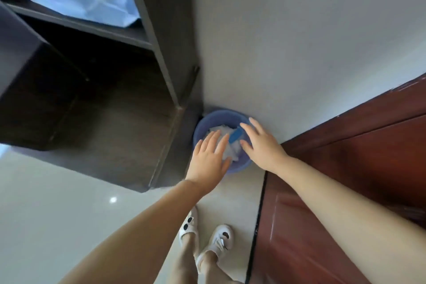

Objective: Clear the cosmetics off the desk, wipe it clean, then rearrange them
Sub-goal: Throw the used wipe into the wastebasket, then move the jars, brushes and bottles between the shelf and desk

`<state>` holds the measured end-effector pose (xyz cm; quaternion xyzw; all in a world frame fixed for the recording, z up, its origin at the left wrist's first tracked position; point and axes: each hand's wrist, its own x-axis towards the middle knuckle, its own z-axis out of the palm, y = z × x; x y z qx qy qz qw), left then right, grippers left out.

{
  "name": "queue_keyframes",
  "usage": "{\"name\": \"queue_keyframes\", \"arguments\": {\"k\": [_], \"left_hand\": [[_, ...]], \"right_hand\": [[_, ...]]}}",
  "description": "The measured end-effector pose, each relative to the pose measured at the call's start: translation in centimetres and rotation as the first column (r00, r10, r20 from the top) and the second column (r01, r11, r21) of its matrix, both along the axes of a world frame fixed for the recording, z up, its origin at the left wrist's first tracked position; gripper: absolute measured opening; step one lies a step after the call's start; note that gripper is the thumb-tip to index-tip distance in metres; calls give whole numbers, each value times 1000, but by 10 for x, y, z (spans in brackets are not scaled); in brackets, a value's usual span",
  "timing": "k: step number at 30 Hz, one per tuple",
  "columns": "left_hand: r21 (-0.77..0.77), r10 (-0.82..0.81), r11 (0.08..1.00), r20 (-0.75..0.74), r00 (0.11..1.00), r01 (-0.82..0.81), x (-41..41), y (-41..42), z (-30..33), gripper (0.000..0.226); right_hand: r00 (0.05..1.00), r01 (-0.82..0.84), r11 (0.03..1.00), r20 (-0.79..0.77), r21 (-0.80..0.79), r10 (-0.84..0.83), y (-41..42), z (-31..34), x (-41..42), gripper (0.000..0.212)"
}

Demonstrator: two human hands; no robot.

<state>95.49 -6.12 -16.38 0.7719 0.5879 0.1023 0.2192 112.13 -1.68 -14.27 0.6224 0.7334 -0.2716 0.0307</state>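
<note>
Both hands, left hand (pixel 211 157) and right hand (pixel 261 143), hover spread and empty over the blue bin (pixel 242 167); its crumpled white tissue (pixel 222 130) looks light and soft, best pinched from above.

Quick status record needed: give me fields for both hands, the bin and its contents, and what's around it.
left hand: open, fingers spread, over the bin, holding nothing
right hand: open, over the bin, holding nothing
bin: blue, round, on the floor in the corner
contents: crumpled white paper, a blue strip on top
left of bin: dark wooden desk
right of bin: reddish door
</note>
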Motion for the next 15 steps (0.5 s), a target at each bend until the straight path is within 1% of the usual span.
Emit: {"name": "queue_keyframes", "arguments": {"k": [2,4,6,9,12,15], "left_hand": [[112,11,994,9,1000,-12,-17,-13,46,54],[169,36,985,-3,999,-35,-41,-26,86,53],[219,75,974,-46,996,-63,-74,-33,121,55],[302,143,948,-111,984,-103,-127,-38,166,57],[381,212,910,-88,973,-164,-179,-36,207,61],[443,237,878,-78,968,-180,-226,-31,240,61]], "right_hand": [[999,-37,995,-31,89,40,-14,52,-12,53],[994,-84,987,-53,140,92,-27,93,-28,53],[984,-149,972,-72,180,164,-33,127,-49,52],[965,-204,941,-104,269,239,-37,172,-89,51],[943,-243,898,-127,368,307,-38,213,-133,50],[921,-263,852,-144,452,361,-36,250,-175,51]]}}
